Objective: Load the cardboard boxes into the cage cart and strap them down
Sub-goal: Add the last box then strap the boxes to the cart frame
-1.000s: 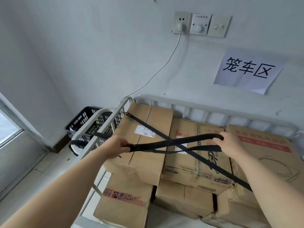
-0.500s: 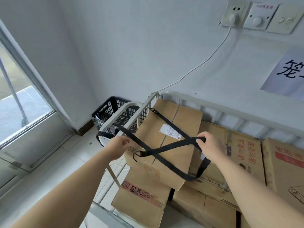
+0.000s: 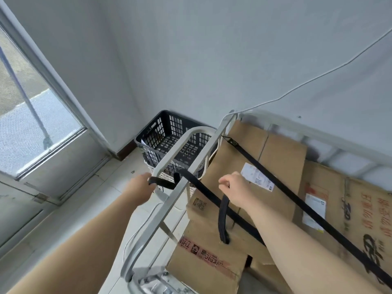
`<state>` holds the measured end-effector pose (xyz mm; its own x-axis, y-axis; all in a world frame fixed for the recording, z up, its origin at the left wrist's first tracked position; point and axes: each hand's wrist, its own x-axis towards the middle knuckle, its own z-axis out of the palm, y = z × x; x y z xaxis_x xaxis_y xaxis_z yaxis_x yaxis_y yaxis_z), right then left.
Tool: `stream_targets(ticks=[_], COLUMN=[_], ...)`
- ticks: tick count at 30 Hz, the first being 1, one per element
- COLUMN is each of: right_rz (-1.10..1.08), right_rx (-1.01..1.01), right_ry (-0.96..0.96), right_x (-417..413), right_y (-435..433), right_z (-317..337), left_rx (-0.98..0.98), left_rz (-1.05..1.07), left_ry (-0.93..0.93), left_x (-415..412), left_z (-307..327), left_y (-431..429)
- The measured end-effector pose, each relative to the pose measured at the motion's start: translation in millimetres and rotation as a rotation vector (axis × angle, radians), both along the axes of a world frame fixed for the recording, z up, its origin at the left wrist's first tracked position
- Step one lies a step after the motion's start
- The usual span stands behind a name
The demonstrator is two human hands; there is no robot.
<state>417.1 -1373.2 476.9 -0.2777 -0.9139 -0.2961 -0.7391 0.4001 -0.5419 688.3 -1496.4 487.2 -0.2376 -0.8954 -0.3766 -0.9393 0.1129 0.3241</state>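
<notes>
Basically left hand (image 3: pixel 141 188) pinches black strap (image 3: pixel 209 198) outside cart rail (image 3: pixel 180 187) — right hand (image 3: pixel 235 190) fist-clamps slack loop, probably for tensioning.

Both hands (image 3: pixel 233 187) gripping black strap (image 3: pixel 203 193)

Left hand (image 3: pixel 141 188): forearm bare, extended forward and slightly right from the lower left; fingers curled closed, knuckles turned away from the camera. Right hand (image 3: pixel 235 190): forearm bare, extended from the lower right, angled forward and left; fist closed, back of hand up, thumb side toward the left hand. The two hands are level with each other and near, not touching.
</notes>
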Motion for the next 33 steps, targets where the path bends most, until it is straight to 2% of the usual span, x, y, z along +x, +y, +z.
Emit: stream_targets(ticks=[5, 11, 19, 26, 29, 33], right_rz=[0.071, 0.131, 0.016, -0.103, -0.134, -0.176], right_rx=[0.094, 0.148, 0.029, -0.066, -0.114, -0.156], right_ry=[-0.093, -0.098, -0.171, 0.022, 0.089, 0.164], right_x=[17, 27, -5, -74, -93, -115], right_y=[-43, -64, -39, 25, 60, 107], right_z=[-28, -50, -25, 23, 38, 58], left_rx=[0.109, 0.173, -0.076, -0.249, -0.346, -0.406], left_rz=[0.115, 0.286, 0.473, 0.436, 0.362, 0.386], left_ry=[0.069, 0.227, 0.377, 0.467, 0.566, 0.688], left_x=[-4, 2, -3, -17, -35, -61], left_z=[-27, -43, -18, 36, 66, 95], left_y=[-26, -31, -13, 33, 63, 93])
